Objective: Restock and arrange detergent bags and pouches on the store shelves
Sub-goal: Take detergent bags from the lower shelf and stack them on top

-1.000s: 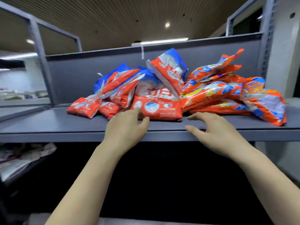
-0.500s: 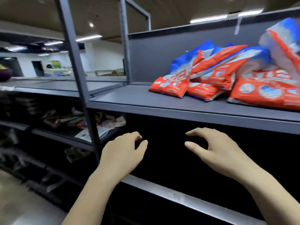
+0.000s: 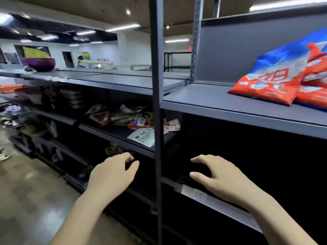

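Note:
Red and blue detergent bags (image 3: 276,82) lie piled at the right end of the grey shelf (image 3: 221,105), partly cut off by the frame edge. My left hand (image 3: 113,175) hangs in front of the lower shelves, fingers loosely curled and holding nothing. My right hand (image 3: 223,177) hovers at the same height to the right of the upright post, fingers spread and bent, also empty. Both hands are well below the bags. Mixed pouches (image 3: 123,115) lie on a lower shelf to the left of the post.
A dark upright post (image 3: 157,121) stands between my hands. A flat white packet (image 3: 143,137) lies on the lower shelf edge. A purple bowl (image 3: 39,64) sits on the long top shelf at left. Grey floor (image 3: 35,191) runs along the shelving.
My view has swung left, so the bag pile slid to the right edge. Both hands came down from the shelf edge and now hover lower, still empty.

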`<state>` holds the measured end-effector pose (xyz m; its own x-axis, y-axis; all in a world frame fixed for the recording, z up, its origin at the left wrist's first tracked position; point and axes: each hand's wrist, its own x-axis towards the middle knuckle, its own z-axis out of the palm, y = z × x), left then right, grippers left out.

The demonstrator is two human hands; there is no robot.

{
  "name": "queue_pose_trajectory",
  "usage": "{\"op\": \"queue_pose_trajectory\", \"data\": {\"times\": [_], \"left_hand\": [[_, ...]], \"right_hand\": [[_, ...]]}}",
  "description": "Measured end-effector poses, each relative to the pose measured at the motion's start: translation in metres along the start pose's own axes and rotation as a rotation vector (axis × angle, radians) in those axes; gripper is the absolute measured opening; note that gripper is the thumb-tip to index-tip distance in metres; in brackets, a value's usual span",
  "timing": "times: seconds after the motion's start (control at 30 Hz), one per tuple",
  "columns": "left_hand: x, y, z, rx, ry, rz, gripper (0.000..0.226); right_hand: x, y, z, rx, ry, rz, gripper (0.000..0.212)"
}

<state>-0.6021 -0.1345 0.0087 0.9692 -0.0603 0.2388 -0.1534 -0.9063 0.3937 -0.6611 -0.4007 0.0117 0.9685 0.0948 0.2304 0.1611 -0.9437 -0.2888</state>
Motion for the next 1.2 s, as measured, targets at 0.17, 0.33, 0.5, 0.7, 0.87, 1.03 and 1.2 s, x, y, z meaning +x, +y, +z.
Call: {"op": "queue_pose_trajectory", "data": {"times": [0.17,0.33,0.5,0.7,0.87,1.03,1.2], "left_hand": [[0.026,-0.048,-0.004,0.002,0.012,-0.062,0.029],[0.063,-0.094,0.001,0.046,0.032,-0.072,0.031],[0.127,-0.147,0.011,0.074,0.021,-0.064,0.031],[0.212,-0.204,0.015,0.114,-0.011,-0.048,0.033],[0.273,-0.241,0.023,0.088,-0.034,-0.05,0.034],[0.325,-0.265,0.037,0.047,-0.064,-0.043,0.035],[0.39,-0.282,0.055,0.026,-0.112,0.01,0.037]], "right_hand": [[0.048,-0.033,0.041,0.044,-0.053,-0.037,0.046],[0.107,-0.062,0.079,0.059,-0.088,-0.047,0.043],[0.179,-0.084,0.122,0.056,-0.112,-0.042,0.046],[0.267,-0.106,0.159,0.076,-0.142,0.056,0.047],[0.325,-0.113,0.175,0.055,-0.153,0.137,0.046],[0.37,-0.111,0.19,0.049,-0.174,0.242,0.045],[0.413,-0.097,0.211,0.04,-0.187,0.397,0.049]]}}
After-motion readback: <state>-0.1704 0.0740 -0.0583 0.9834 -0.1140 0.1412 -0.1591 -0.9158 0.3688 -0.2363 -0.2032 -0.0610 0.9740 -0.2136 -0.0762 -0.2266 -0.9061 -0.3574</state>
